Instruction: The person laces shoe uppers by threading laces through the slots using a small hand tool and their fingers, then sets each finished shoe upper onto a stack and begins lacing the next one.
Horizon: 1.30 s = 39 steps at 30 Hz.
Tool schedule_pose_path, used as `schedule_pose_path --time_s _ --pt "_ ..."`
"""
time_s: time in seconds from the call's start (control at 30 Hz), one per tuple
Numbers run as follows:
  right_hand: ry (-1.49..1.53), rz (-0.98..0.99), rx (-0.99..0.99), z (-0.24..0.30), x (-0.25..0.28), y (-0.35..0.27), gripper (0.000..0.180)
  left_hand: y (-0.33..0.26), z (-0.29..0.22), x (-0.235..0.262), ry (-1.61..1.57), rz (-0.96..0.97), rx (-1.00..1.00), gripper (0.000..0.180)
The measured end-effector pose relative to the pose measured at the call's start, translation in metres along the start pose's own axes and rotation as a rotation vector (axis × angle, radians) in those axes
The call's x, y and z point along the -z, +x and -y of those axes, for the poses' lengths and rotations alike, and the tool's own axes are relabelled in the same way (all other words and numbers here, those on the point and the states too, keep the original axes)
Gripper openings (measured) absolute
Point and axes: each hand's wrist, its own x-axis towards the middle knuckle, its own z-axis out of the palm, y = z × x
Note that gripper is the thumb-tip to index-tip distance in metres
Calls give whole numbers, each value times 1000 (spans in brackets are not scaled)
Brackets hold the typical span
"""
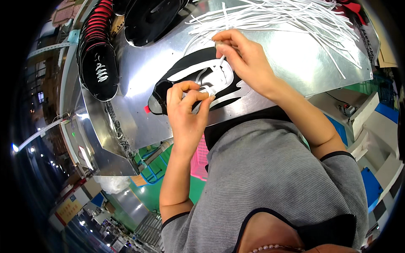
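A black and white shoe upper (181,74) lies on the metal table with its grey end toward the left and a small red tab there. White shoelace runs through its opening. My left hand (185,111) is at the near edge of the opening, thumb and fingers pinched on the white shoelace (209,90). Above the far side of the upper, my right hand (249,61) is closed in a pinch on another stretch of lace, which hangs down toward the opening. The fingertips partly hide the lace ends.
A heap of loose white shoelaces (274,17) spreads across the far right of the metal table (139,69). To the left stands a stack of black and red shoe pieces (99,71), with more black pieces (147,21) at the back. Below the table is a pink basket (199,162).
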Motion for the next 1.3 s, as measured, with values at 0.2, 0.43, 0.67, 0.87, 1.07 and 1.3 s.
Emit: schedule_pose_path --time_s 0.2,0.43,0.67,0.87,1.07,1.3 --pt "-45 180 72 18 9 -43 15 4 -2 -4 78 -22 -76 18" --pt "-145 283 85 9 11 -53 17 9 5 -7 85 30 221 34" --pt "-255 303 102 9 14 -52 16 20 4 -2 -28 164 379 28" --pt "-315 339 -2 14 11 -47 21 10 13 -12 5 87 145 25" --pt "-614 300 97 10 -11 -51 25 2 3 -23 62 88 -156 20" --pt "-607 478 -119 36 41 -36 24 -4 13 -23 92 -16 -128 20"
